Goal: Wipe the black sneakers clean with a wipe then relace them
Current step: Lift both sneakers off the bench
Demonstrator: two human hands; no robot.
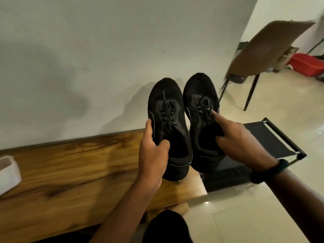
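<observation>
Two black sneakers are held up side by side above the right end of a wooden table (70,169), toes pointing away from me, both laced. My left hand (152,153) grips the left sneaker (166,102) at its collar, thumb inside the opening. My right hand (240,139) holds the right sneaker (199,92) at its collar, forefinger stretched out onto the laces. A dark watch sits on my right wrist. A white wipe container (7,172) stands at the table's left edge, partly cut off.
A pale wall rises right behind the table. A black folding stool (263,142) stands on the tiled floor to the right of the table. Farther back right are a brown chair (263,53) and a red tub (306,64).
</observation>
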